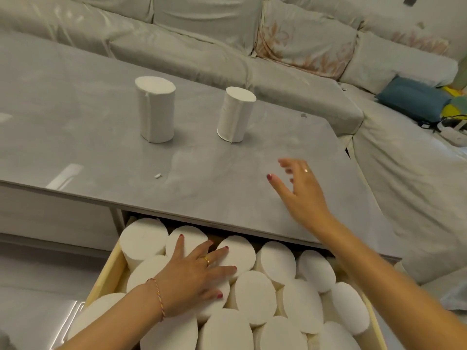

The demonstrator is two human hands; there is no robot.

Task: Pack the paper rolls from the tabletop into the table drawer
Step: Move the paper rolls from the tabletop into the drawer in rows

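While the left hand (pixel 195 271) lies flat with its fingers spread across the tops of the paper rolls in the drawer (pixel 106 276), the right hand (pixel 300 190) hangs open above the grey tabletop (pixel 101 152), fingers loosely fanned and holding nothing. The left palm presses on a roll in the second row, and its fingertips reach onto the back-row rolls (pixel 237 251) at about 12 o'clock of the wrist. A gold ring shows on that hand, and a thin braided bracelet (pixel 159 298) circles its wrist. The right hand also wears a ring (its fingertips are blurred, so I cannot tell whether they touch the table).

The drawer stands pulled out from under the table's near edge, at 6 o'clock in the view, and is packed with white rolls standing on end, shoulder to shoulder, several rows deep. Its pale wooden side wall shows at the left.

Two rolls are upright on the tabletop. The larger roll (pixel 155 109) stands at about 11 o'clock from the right hand, well apart from it; the narrower roll (pixel 236 114) stands to its right, near but not touching, and leans slightly. A small white scrap (pixel 157 176) lies on the table at 6 o'clock of the larger roll.

Beyond the table, from 10 to 3 o'clock, runs a pale covered sofa (pixel 303 59), with a blue cushion (pixel 414 98) at its right end.
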